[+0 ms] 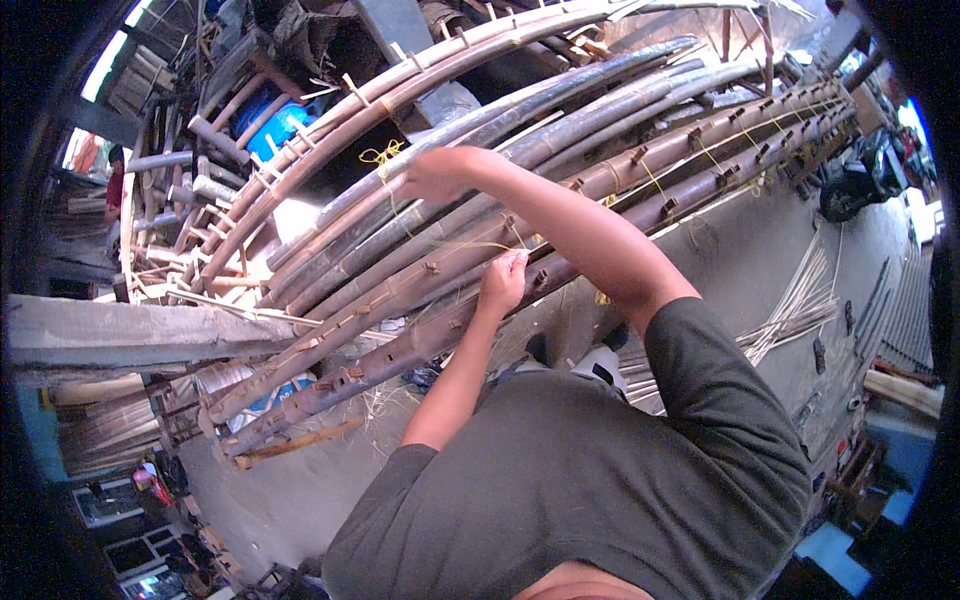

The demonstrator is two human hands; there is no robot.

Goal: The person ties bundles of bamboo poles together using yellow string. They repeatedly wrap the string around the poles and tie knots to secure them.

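Note:
My left hand (503, 284) is closed in a pinch on a thin yellow string (480, 244) at the near bamboo poles. The string passes by a peg and runs off leftward. My right hand (440, 175) is stretched across the poles to the far left, smeared by motion; whether it holds the string's other end cannot be told. A loose yellow string bundle (381, 153) shows just beyond it. Below my hands lie a brown bamboo pole (390, 290) with short pegs and a nearer bamboo pole (390, 355) with holes and pegs, side by side. Yellow ties span them farther right.
Several grey bamboo poles (590, 105) lie behind, with a curved bamboo ladder (400, 92) beyond. A blue drum (272, 125) stands far left. A concrete ledge (140, 330) juts in at left. Thin bamboo strips (795, 305) lie on the floor at right, near a parked motorcycle (860, 180).

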